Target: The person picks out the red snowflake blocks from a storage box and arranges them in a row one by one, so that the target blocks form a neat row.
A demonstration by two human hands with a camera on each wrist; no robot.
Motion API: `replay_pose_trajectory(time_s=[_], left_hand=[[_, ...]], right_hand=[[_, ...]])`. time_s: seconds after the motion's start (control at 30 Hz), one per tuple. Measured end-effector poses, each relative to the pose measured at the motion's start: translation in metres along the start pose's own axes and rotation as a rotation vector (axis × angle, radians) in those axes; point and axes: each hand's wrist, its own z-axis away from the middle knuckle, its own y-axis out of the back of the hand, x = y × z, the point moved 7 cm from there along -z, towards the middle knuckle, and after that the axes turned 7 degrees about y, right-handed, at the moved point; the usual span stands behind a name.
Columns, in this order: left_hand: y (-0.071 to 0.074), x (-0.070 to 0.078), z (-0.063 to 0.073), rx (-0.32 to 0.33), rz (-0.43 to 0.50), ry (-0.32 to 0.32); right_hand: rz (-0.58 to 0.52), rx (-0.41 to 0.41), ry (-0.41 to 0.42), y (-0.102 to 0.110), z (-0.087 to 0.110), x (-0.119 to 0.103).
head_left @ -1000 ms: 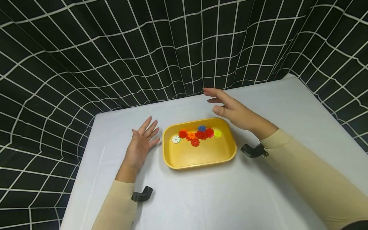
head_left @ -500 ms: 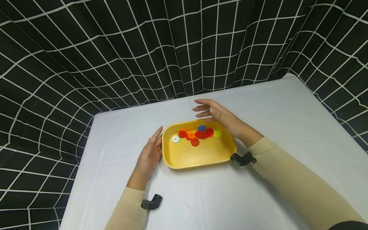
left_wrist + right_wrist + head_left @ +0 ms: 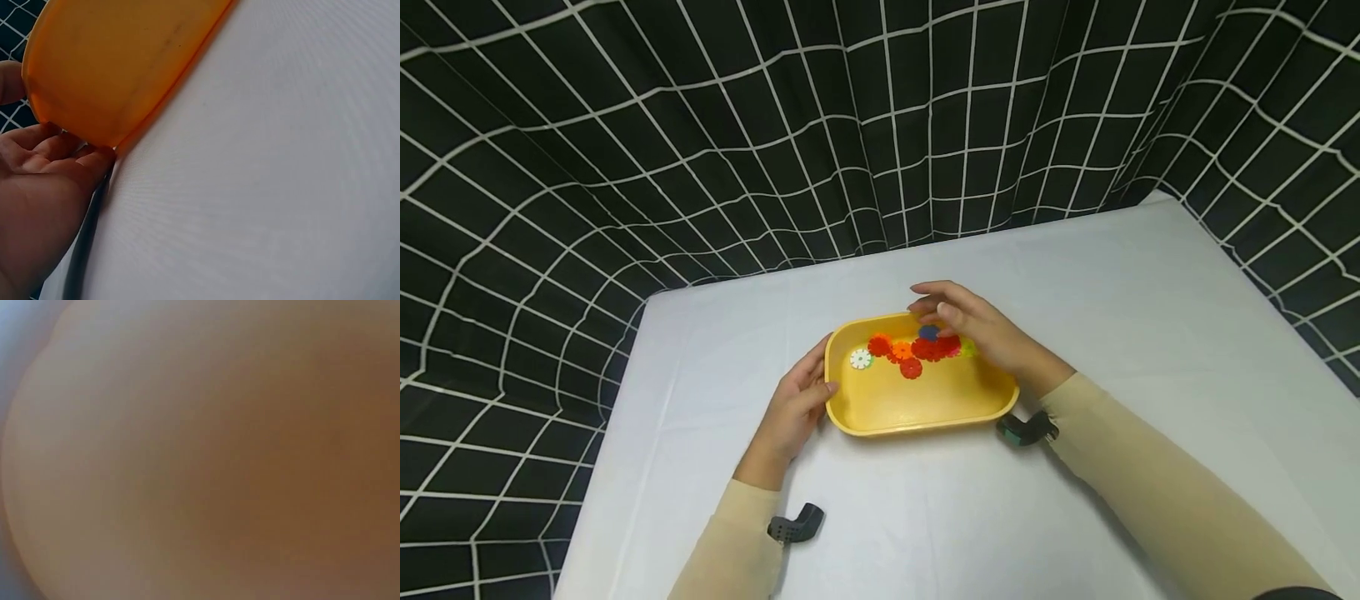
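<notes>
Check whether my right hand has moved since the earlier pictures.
Yes. In the head view, your right hand has moved away from the far edge of the table and slightly left; it now appears over the yellow tray.

On the left, the beige-sleeved left arm (image 3: pixel 730 542) slants forward, bare left wrist (image 3: pixel 763 465) clear of the cuff, and the bare left hand (image 3: pixel 793 407) has its pinch on: thumb (image 3: pixel 822 392) bent over one side, fingers (image 3: pixel 59 147) curled opposite. Across on the right, the beige-sleeved right arm (image 3: pixel 1150 475) cuts diagonally inward; the bare right hand (image 3: pixel 981 327) hovers at its end, fingers (image 3: pixel 942 289) loosely bent, pointing leftward, thumb (image 3: pixel 952 317) just beside them.
</notes>
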Motion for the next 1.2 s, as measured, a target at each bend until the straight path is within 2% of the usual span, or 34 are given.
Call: replay_pose_trajectory(time_s=[0.17, 0.33, 0.5, 0.6, 0.7, 0.8, 0.97, 1.1, 1.2], left_hand=[[0.001, 0.0, -0.002, 0.006, -0.001, -0.006], [0.004, -0.003, -0.002, 0.005, 0.01, 0.003], [0.006, -0.004, -0.001, 0.016, 0.011, 0.01], [0.005, -0.005, 0.0, 0.01, 0.015, 0.01], [0.004, -0.005, 0.0, 0.005, 0.019, 0.007], [0.004, -0.005, -0.001, 0.007, 0.024, 0.005], [0.004, -0.006, -0.001, 0.005, 0.027, 0.004], [0.004, -0.006, -0.002, 0.006, 0.022, 0.006], [0.005, -0.006, -0.001, 0.005, 0.021, 0.008]], right_hand=[[0.018, -0.005, -0.029, -0.002, 0.0, 0.002], [0.093, -0.018, -0.068, -0.007, -0.003, 0.006], [0.174, -0.091, -0.107, -0.017, -0.007, 0.014], [0.166, -0.134, -0.136, -0.021, -0.008, 0.02], [0.17, -0.133, -0.162, -0.023, -0.007, 0.023], [0.261, -0.114, -0.163, -0.022, -0.006, 0.024], [0.478, -0.113, -0.159, -0.024, -0.006, 0.025], [0.619, -0.149, -0.114, -0.026, -0.007, 0.024], [0.677, -0.167, -0.078, -0.028, -0.008, 0.023]])
